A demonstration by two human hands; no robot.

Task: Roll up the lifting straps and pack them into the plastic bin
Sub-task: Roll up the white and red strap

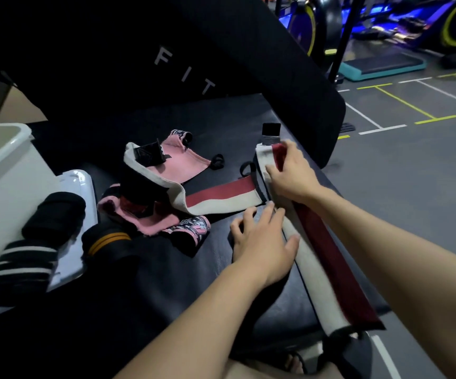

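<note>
Two hands worked one red-and-white strap [328, 272] laid out long on the black padded bench [216, 258], along its right edge. Left hand [262, 242] lay flat, fingers straight, pressing the strap's white edge down near the middle, likely to keep it from sliding. Right hand [289, 173] rested on the far end by the black velcro tab [270, 131], fingers bent over the cloth; whether it pinched or only pressed, I could not tell. Looked like flattening the strap so a roll would start tight and even.

Second red-and-white strap [216, 198] lay crumpled beside it, running left into the pile with pink straps [177, 162] and a black one with orange stripes [106, 239]. None of those were rolled yet.

Plastic bin [0, 160] stood at the left edge, well apart from the hands, its inside not readable. Bin lid [76, 184] lay next to it, with rolled black straps [54, 214] sitting on it, probably staged for packing. Gym floor [413, 160] lay beyond the bench.
</note>
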